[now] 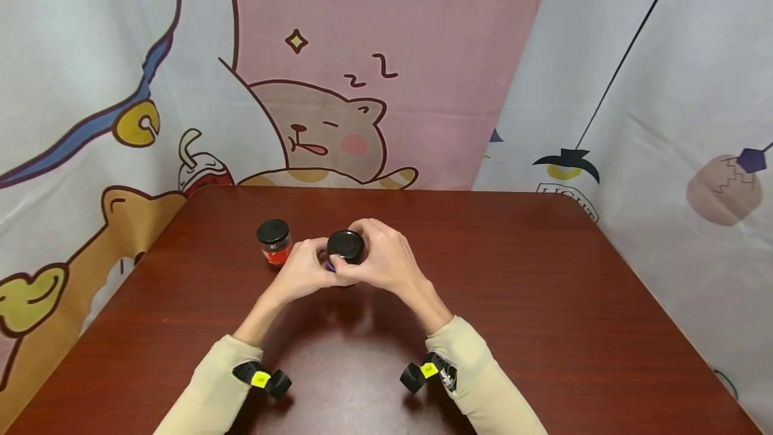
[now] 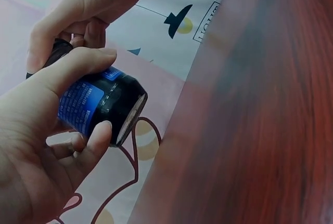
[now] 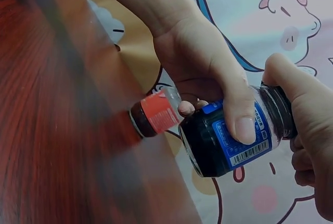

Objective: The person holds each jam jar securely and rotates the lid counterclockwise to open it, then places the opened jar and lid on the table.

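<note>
A glass jar (image 3: 240, 138) with dark contents, a blue label and a black lid (image 1: 346, 245) is between both hands, held above the table. My left hand (image 1: 304, 268) grips the jar's body, its thumb over the blue label in the right wrist view. With curled fingers and thumb, my right hand (image 1: 388, 257) grips the black lid at the top. In the head view the hands cover most of the jar's body. A second jar (image 1: 274, 242), with a red label and a black lid, stands upright on the table just left of the left hand.
The dark red wooden table (image 1: 543, 301) extends to both sides and toward the front. Behind it hangs a cloth backdrop (image 1: 453, 52) with cartoon animals, meeting the table's far edge. Each sleeved wrist carries a small black camera (image 1: 279, 384).
</note>
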### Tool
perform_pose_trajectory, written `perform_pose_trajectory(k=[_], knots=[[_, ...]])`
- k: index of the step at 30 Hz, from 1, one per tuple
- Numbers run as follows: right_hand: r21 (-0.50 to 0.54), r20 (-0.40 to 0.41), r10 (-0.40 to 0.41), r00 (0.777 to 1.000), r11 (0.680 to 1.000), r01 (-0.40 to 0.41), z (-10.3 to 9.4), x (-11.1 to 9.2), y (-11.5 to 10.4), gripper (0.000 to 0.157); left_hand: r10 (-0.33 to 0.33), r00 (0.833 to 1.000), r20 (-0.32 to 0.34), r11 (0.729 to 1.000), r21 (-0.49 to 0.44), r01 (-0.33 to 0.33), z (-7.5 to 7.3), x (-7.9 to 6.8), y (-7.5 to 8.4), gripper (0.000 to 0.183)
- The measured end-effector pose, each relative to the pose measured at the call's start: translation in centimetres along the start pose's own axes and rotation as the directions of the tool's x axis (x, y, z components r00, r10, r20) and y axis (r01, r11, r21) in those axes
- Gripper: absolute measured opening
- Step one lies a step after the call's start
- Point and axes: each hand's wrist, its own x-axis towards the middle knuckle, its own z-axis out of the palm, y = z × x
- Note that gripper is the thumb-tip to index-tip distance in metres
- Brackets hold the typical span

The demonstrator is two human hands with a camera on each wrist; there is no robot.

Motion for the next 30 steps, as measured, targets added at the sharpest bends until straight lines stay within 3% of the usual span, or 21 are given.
perform_pose_trajectory(k=[9,30], knots=[[0.007,-0.026,0.019,0.999,1.000,-0.019,-1.8,-0.6,1.0,0.043,0.018,0.999,0.026,0.999,-0.034,-0.017,1.2,1.2,1.2,0.036],[0.017,-0.048,0.005,0.999,1.000,-0.004,-5.0,-1.5,2.5,0.039,0.067,0.998,0.010,0.996,-0.059,-0.066,3.4,2.7,3.1,0.039]])
